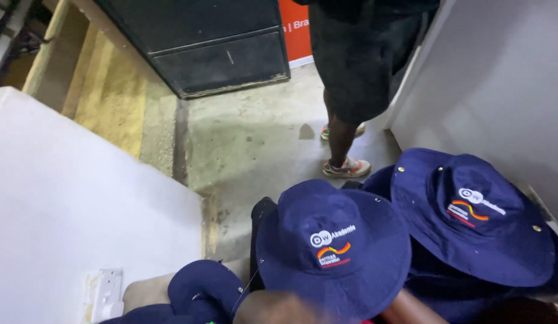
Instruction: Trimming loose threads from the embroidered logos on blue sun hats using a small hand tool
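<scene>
Hat (333, 249) just above blurred hands (279, 309).

Navy blue hats (333, 246), white-orange-red embroidered emblems

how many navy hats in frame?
3 clearly: centre hat with embroidered front, right hat by the white wall, a partial hat bottom left. More may lie under the right hat.
</scene>
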